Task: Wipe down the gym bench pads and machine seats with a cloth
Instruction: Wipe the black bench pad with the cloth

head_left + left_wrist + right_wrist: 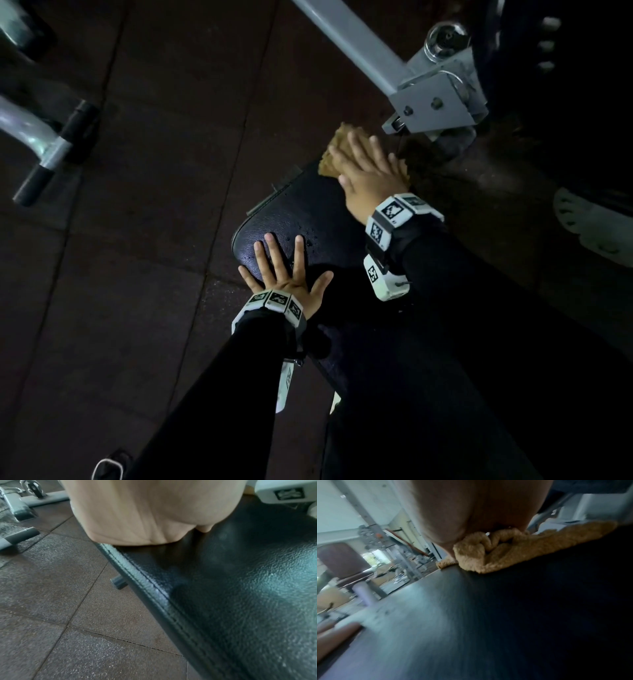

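Observation:
A black leather bench pad (308, 209) runs from the middle of the head view toward the upper right, with water drops on it. My right hand (366, 164) lies flat with straight fingers on a tan cloth (330, 161) at the pad's far end, pressing it down. The right wrist view shows the cloth (513, 550) bunched under the palm on the pad (488, 615). My left hand (284, 263) rests flat on the pad's near left edge, fingers spread. In the left wrist view the palm (145, 513) sits by the stitched seam of the pad (240, 588).
A grey steel machine frame (411, 78) with a bracket stands just beyond the cloth. Dark weight plates (565, 85) are at the upper right. Another machine's grey bars with black grips (44, 144) lie at the left. Brown rubber floor tiles (154, 240) surround the bench.

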Demonstrator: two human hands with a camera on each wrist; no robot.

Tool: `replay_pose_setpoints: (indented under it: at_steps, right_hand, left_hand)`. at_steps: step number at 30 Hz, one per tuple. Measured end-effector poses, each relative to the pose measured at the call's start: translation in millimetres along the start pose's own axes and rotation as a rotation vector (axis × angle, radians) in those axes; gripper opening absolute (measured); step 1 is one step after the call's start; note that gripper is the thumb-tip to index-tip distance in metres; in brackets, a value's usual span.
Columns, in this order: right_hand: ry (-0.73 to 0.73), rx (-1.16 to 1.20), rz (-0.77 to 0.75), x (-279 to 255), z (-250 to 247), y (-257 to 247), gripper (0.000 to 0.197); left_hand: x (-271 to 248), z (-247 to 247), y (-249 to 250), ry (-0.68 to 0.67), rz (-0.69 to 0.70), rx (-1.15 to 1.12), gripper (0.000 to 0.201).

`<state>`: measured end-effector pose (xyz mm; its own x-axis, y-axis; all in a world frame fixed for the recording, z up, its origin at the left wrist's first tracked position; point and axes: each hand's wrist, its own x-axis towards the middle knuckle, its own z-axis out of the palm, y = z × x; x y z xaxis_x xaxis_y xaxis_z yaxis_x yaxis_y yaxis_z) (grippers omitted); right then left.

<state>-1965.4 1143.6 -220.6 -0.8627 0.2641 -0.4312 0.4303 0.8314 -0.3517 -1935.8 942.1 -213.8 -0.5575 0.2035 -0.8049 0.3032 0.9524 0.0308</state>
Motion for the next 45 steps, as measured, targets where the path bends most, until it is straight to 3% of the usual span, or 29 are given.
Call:
replay_pose_setpoints:
  at_steps: [6,10,13,16,20,23,28,32,34,36,40,42,45]
  right_hand:
    - [0.037,-0.114,-0.173,-96.0,44.9,14.9,0.059]
    - [0.009,-0.143,-0.128,-149.9,56.4,50.9,0.059]
    - [0.029,-0.08,-0.007,-133.8,45.6,57.9,0.06]
    - [0.102,-0.031,0.089,-83.8,27.5,45.6,0.054]
    - [0.072,0.053,0.067,-18.8,9.2,21.6,0.055]
    - [0.094,0.037,0.075,-17.7,15.8,6.5,0.056]
    - [0.05,0.105,0.056,-96.1,49.5,1.0,0.059]
    - [-0.081,0.194,0.015,-164.5,74.9,-1.5,0.055]
    - [-0.038,0.236,0.087,-180.8,78.2,10.1,0.055]
    - [0.066,0.224,0.283,-189.1,76.6,33.4,0.058]
    - [0.056,0.253,0.675,-196.0,70.5,82.9,0.07]
    - [0.05,0.308,0.716,-196.8,73.8,90.0,0.071]
    - [0.052,0.375,0.701,-193.7,77.8,89.8,0.07]
  left_hand:
    - [4.0,1.4,-1.8,0.006,-0.01,-0.009,0.076]
    - [6.2,3.8,-3.7,0.001,-0.006,-0.016,0.077]
    - [6.8,3.8,-3.4,-0.002,-0.011,-0.023,0.077]
    - [6.6,4.3,-3.5,0.0,-0.004,-0.019,0.076]
    - [4.7,6.2,-2.9,0.039,0.01,-0.016,0.078]
    - [5.5,7.8,-2.8,0.053,0.013,-0.015,0.078]
    - [8.8,10.7,-2.8,0.092,0.01,-0.016,0.079]
    - [8.0,11.4,-5.8,0.115,0.041,-0.032,0.079]
    - [6.6,12.5,-7.8,0.132,0.064,-0.051,0.079]
    - [3.3,15.3,-9.6,0.187,0.086,-0.06,0.08]
    - [-12.4,34.6,-2.6,0.445,0.127,-0.136,0.08]
    - [-27.9,46.2,17.5,0.521,0.151,-0.216,0.084]
    - [-44.4,64.3,59.5,0.572,0.297,-0.164,0.081]
